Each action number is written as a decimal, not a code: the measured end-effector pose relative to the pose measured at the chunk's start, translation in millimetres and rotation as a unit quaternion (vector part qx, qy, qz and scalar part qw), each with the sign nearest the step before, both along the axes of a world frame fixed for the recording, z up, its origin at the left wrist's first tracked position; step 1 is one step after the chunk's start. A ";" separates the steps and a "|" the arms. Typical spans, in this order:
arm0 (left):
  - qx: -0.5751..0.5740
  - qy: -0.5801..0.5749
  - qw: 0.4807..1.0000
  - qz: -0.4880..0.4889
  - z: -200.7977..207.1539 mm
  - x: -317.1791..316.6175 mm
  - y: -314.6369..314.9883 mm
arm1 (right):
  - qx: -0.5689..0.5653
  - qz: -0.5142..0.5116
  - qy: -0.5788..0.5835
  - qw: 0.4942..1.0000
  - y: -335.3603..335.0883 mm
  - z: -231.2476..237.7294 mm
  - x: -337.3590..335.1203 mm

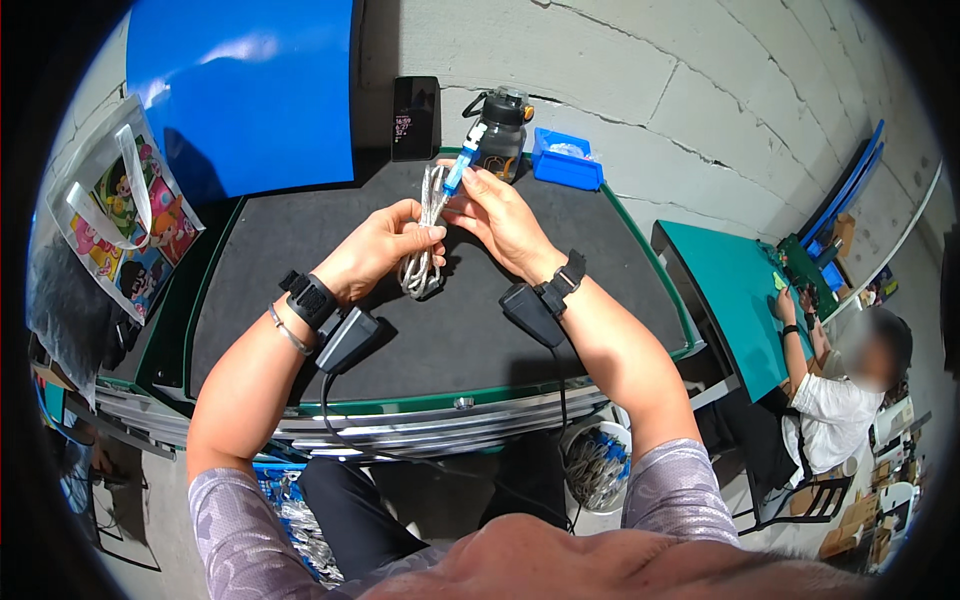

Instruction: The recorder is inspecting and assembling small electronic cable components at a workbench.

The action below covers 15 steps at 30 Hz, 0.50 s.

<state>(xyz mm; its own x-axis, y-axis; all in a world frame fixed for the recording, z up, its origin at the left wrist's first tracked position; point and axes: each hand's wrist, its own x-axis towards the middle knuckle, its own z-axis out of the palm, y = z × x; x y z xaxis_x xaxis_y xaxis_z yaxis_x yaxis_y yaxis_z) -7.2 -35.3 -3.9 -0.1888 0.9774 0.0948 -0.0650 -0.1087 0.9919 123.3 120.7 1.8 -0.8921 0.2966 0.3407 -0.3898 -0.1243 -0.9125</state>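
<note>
A grey-white cable (418, 272) is coiled into a long bundle above the dark mat. My left hand (378, 248) is closed around the middle of the coil, thumb on top. Just to the right, my right hand (505, 222) pinches the cable's blue plug (459, 172), which has a clear-white tip and points up and away from me. The plug stands beside the coil's far end. Fingers partly hide the middle of the bundle.
Behind my hands stand a phone (415, 118), a dark bottle (503, 135) and a blue bin (566, 160). A printed bag (135, 215) hangs at left. Below the table edge sits a white bucket of cables (597, 468). A person (845, 400) works at a green table (720, 290) on the right.
</note>
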 end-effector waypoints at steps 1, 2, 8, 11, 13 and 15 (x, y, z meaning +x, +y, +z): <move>0.010 0.026 1.000 0.005 -0.2 0.3 0.0 | -0.006 0.003 -0.003 1.000 -0.2 0.0 0.4; 0.012 0.027 1.000 0.004 0.4 -0.1 0.1 | -0.010 0.014 0.003 1.000 -0.2 0.4 0.6; -0.010 0.165 0.986 0.025 7.1 -1.4 -2.1 | -0.035 0.021 0.024 0.999 -0.1 -1.0 -0.4; -0.023 0.145 0.989 0.012 9.1 2.4 -6.7 | -0.056 0.011 0.029 0.998 0.0 -0.6 -0.5; -0.008 0.131 0.991 -0.032 9.9 5.4 -5.5 | -0.054 -0.007 0.033 0.998 0.5 -0.4 0.0; -0.007 0.148 0.988 -0.045 9.1 5.8 -5.8 | -0.049 -0.009 0.034 0.998 1.8 -1.0 0.5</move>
